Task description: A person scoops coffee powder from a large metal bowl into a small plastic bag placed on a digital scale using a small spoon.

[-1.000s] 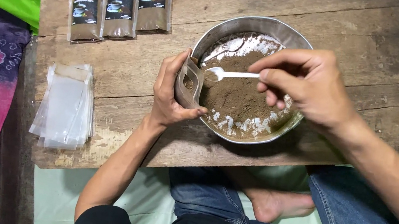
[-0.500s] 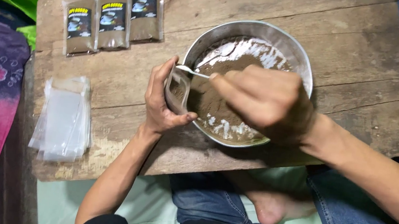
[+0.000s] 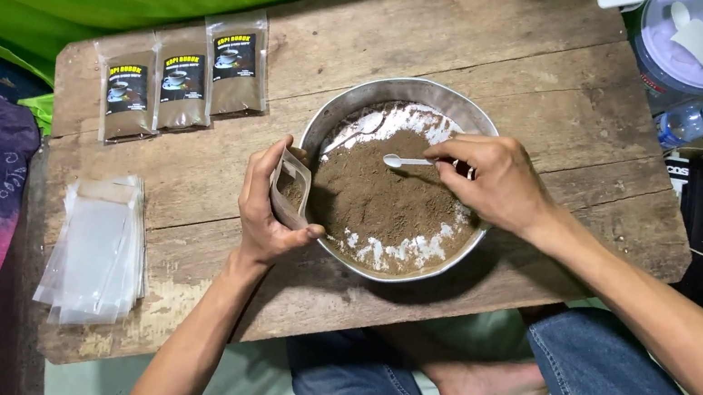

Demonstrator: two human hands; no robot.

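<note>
A worn wooden tabletop (image 3: 518,56) carries a metal bowl (image 3: 354,111) of brown powder (image 3: 382,206) near its front edge. Against the bowl's left rim, the left hand (image 3: 263,203) pinches an open small pouch (image 3: 288,189). Over the powder, the right hand (image 3: 496,177) grips a white spoon (image 3: 402,162) between thumb and fingertips.

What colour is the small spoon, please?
White; the spoon shows best in the head view, in the right hand.

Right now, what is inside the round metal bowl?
The round metal bowl holds a heap of brown powder with white patches at its edge. The right hand holds a small white spoon above it. The bowl's bottom is covered.
</note>
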